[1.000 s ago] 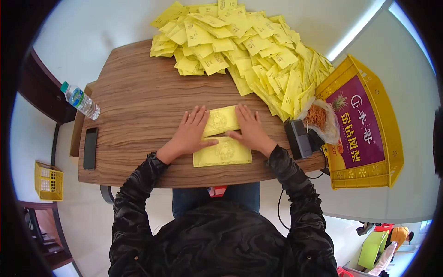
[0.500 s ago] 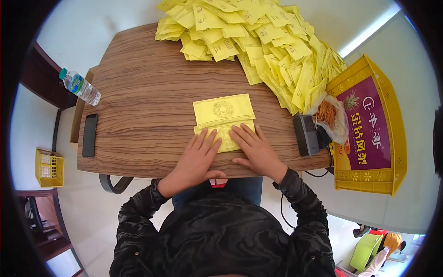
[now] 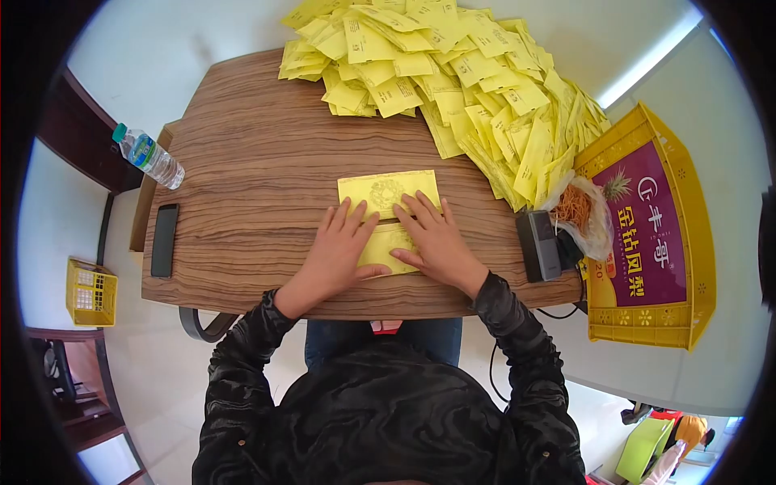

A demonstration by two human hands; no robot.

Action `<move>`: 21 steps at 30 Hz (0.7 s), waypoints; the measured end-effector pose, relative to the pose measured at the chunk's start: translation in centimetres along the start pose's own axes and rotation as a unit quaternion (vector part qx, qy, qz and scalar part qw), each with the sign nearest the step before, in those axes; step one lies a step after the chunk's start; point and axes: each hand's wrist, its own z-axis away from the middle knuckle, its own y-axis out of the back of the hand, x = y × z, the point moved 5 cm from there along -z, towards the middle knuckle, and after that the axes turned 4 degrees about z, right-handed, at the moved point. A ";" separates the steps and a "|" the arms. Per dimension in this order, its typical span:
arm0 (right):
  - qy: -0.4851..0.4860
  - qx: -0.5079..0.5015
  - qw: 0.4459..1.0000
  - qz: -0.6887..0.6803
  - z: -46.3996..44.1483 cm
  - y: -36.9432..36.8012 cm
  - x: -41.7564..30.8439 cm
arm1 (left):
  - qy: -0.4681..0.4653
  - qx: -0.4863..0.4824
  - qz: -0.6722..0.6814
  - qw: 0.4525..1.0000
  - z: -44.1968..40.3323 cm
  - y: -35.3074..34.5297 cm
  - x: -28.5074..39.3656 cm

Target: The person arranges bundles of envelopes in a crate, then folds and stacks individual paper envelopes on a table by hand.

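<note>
Two printed yellow paper pieces lie on the wooden table in front of me, one above the other. The upper piece (image 3: 386,184) carries a round dark pattern, and a dark line separates it from the lower piece (image 3: 390,238). I cannot tell whether they are joined. My left hand (image 3: 335,249) lies flat with its fingers spread over the left side of both pieces. On the right side my right hand (image 3: 439,249) rests the same way, fingertips on the lower edge of the upper piece. Neither hand grips anything.
A large heap of yellow paper packets (image 3: 453,73) covers the table's far right. Beside it are a bag of rubber bands (image 3: 572,204), a black box-shaped device (image 3: 539,245) and a yellow crate (image 3: 695,267). A phone (image 3: 164,241) and a water bottle (image 3: 150,157) are at left.
Both hands have slid forward, away from me, from the lower piece up to the edge of the upper one. The raised fold between the pieces now looks flat. The view has shifted slightly.
</note>
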 end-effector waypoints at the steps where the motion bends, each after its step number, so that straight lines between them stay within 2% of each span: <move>1: -0.005 -0.004 1.000 -0.011 -0.1 -0.2 -0.2 | 0.007 -0.002 -0.005 1.000 0.1 -0.1 -0.3; 7: -0.021 -0.002 1.000 -0.017 -0.4 -0.1 -0.7 | -0.005 -0.006 0.018 1.000 -0.2 -0.1 0.2; 11: 0.007 0.054 0.998 -0.022 -2.0 -1.2 -1.5 | 0.003 0.015 0.045 0.999 -1.5 -0.4 1.1; 17: -0.005 0.033 0.999 0.010 -1.9 -3.1 -2.0 | -0.002 0.000 0.023 1.000 -1.2 -2.1 0.4; 21: -0.004 0.024 1.000 0.004 -1.5 -2.4 -1.4 | -0.009 0.026 0.008 1.000 -1.1 -2.2 0.4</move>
